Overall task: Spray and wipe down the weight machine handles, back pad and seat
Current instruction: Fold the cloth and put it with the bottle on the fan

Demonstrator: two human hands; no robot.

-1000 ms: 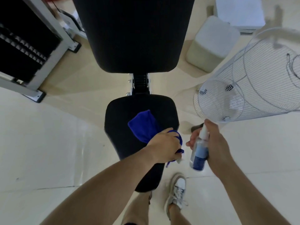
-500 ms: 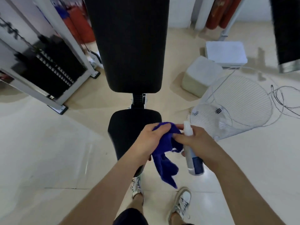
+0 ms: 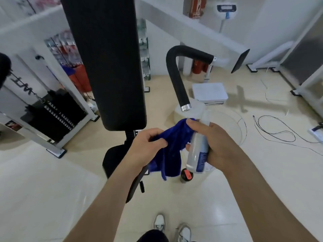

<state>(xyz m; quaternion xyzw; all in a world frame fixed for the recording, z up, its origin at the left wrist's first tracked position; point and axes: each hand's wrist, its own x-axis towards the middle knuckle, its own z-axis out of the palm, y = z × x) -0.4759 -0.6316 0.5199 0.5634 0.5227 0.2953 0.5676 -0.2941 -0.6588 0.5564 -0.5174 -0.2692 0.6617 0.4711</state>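
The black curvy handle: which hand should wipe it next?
Probably the left hand: it grips the blue cloth. The right hand holds the spray bottle, though the handle is nearer it.

You can read nothing for certain here: the print on the blue label (image 3: 201, 160) of the spray bottle (image 3: 196, 145) in your right hand (image 3: 220, 147) is blurred, and the large black lettering (image 3: 22, 84) on the white machine frame (image 3: 57, 79) at your left lies sideways, too smeared to spell out.
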